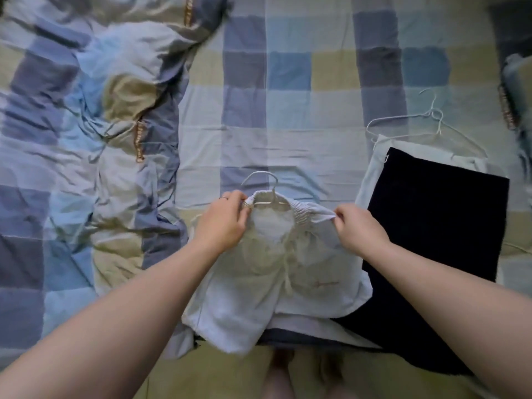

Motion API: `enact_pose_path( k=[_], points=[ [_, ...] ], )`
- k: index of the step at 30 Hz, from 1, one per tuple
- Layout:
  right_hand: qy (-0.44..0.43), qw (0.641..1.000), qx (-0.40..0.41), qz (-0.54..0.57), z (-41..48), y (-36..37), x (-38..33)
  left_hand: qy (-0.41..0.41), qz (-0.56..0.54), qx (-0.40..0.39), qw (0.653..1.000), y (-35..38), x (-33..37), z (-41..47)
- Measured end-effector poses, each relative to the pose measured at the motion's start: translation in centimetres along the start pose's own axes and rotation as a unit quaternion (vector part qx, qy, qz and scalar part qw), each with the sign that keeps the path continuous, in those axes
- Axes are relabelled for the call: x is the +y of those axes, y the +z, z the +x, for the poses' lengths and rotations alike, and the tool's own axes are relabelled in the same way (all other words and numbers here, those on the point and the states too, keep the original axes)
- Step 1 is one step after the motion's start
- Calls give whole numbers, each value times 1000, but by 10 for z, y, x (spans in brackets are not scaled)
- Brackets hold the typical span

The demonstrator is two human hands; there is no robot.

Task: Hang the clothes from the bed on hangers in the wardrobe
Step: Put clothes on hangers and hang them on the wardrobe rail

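I fit the white shorts [276, 272] onto the hanger [269, 194]; left hand [223, 223] and right hand [357, 228] each pinch the waistband [300, 216]. Next, likely: seat hanger ends, lift.

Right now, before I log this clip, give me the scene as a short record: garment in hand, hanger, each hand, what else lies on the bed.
garment: white shorts, elastic waistband, drawstring
hanger: white hanger inside the waistband, hook sticking out above
left hand: grips the waistband's left end
right hand: pinches the waistband's right end
waiting: dark garment on a pale folded garment, to the right
spare: white wire hangers beyond that pile
surface: checked bed sheet, crumpled duvet at left
wardrobe: not in view
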State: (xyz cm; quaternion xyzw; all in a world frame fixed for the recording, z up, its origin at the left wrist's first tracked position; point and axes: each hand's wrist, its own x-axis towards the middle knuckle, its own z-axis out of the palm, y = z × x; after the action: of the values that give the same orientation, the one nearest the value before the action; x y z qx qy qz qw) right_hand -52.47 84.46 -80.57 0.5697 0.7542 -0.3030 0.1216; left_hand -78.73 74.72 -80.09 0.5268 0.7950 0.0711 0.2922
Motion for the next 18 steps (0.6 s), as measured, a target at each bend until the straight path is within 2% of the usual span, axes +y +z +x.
enact_pose_path(
  k=[6,10,14,18],
  points=[
    [-16,999,51,-13,100,44,19,-17,-7,35,999,54,-25,88],
    [-17,998,34,40,147,73,30,-55,-12,38,998,90,-37,123],
    [-18,999,-3,44,148,90,36,-71,-33,20,997,113,-40,119],
    [-28,999,-14,-9,119,83,32,-53,-15,7,998,108,-30,91]
  ],
)
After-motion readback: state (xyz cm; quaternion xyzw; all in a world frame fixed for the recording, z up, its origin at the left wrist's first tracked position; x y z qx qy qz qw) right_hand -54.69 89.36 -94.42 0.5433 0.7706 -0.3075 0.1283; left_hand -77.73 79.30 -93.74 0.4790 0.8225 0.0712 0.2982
